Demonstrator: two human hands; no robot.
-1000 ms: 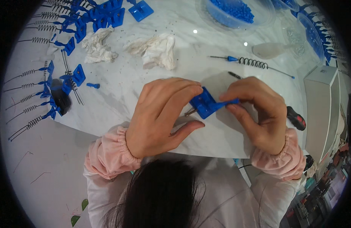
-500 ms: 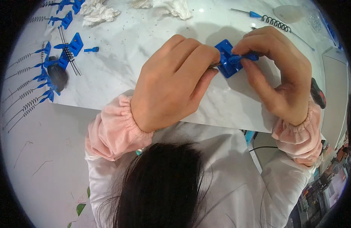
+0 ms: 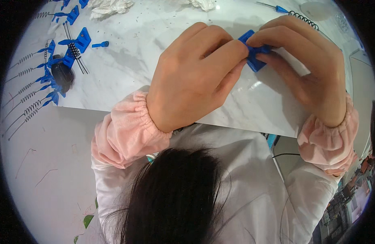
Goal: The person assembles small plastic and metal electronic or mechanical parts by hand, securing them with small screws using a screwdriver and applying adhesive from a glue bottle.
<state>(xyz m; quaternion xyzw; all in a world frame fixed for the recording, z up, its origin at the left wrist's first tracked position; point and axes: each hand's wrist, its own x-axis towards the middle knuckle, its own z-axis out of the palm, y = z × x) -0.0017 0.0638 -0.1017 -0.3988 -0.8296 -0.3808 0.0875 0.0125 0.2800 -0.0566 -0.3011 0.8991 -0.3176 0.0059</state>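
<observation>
A small blue plastic bracket (image 3: 257, 65) with a flat plate and a narrow arm is held over the white marbled table (image 3: 187, 40). My right hand (image 3: 307, 67) pinches its arm between thumb and fingertips, the other fingers curled above. On the bracket's left side my left hand (image 3: 199, 67) is closed, thumb and forefinger pressed together right against the plate. What lies between those left fingertips is hidden by the fingers. Part of the bracket is covered by both hands.
Blue brackets with black springs (image 3: 76, 51) crowd the left side, near a dark rounded object (image 3: 62, 75). A loose blue piece (image 3: 100, 44) lies beside them. Crumpled white tissues (image 3: 110, 7) sit at the back; a springed rod (image 3: 303, 18) lies back right.
Both hands and the bracket appear slightly farther up and right as the view shifts. The left fingertips now cover the thin dark rod that showed between them, and the bracket looks turned.
</observation>
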